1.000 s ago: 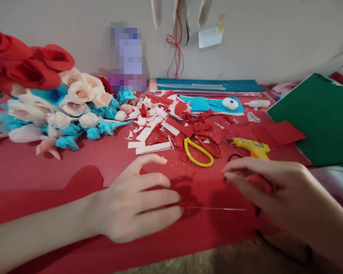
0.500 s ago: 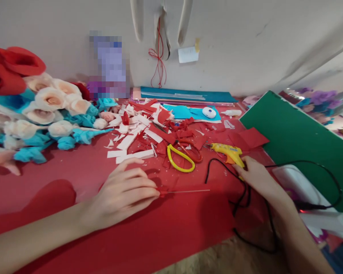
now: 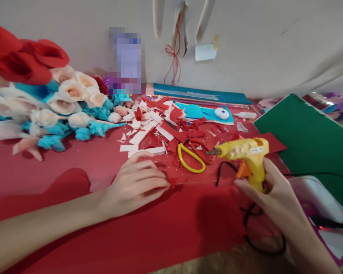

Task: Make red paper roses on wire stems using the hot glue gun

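Note:
My right hand [image 3: 270, 190] is wrapped round the handle of a yellow hot glue gun [image 3: 240, 148], which is lifted off the table with its metal nozzle pointing left. An orange trigger shows under its body. My left hand [image 3: 140, 186] rests over the red sheet [image 3: 148, 236], fingers closed on a thin stick [image 3: 193, 183] with a bit of red at its near end; the stick is faint and points right. Between the hands, scissors [image 3: 190, 158] with one yellow and one red handle loop lie partly among paper scraps.
White and red paper scraps [image 3: 140, 133] cover the table's middle. Paper flowers [image 3: 71, 91] are heaped at left. A green board [image 3: 308, 133] leans at right, near a black cord [image 3: 280, 251]. A white oval device [image 3: 221, 113] sits on blue paper at the back.
My right hand has raised the glue gun from the table and brought it nearer. My left hand stays on the stick. The whole view has shifted a little.

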`<state>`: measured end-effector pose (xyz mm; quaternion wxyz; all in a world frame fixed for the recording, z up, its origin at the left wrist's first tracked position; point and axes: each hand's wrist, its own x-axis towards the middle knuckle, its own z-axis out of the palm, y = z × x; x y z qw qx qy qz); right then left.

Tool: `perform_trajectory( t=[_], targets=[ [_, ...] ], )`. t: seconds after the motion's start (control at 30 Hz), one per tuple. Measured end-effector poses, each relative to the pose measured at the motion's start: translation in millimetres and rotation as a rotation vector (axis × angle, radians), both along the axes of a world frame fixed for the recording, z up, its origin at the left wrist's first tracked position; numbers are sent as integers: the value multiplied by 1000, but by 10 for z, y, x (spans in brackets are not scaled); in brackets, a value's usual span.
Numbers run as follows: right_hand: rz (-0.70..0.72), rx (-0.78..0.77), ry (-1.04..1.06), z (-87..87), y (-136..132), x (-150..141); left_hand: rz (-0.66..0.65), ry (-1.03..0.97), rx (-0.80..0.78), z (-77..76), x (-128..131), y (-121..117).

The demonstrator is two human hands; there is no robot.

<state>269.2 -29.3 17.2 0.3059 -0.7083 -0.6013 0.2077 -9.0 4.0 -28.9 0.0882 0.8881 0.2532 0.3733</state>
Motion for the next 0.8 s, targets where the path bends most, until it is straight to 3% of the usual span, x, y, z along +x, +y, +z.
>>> perform_trajectory(
  t=[0.33,0.47,0.8],
  targets=[
    [-43,107,-362,-257,-331,-336,-69,22,3,0,-24,30],
    [-12,171,-476,-284,-364,-325,-78,40,14,-15,-57,35],
    [-1,106,-635,-305,-386,-101,-10,23,-20,-33,-21,25]
  ],
)
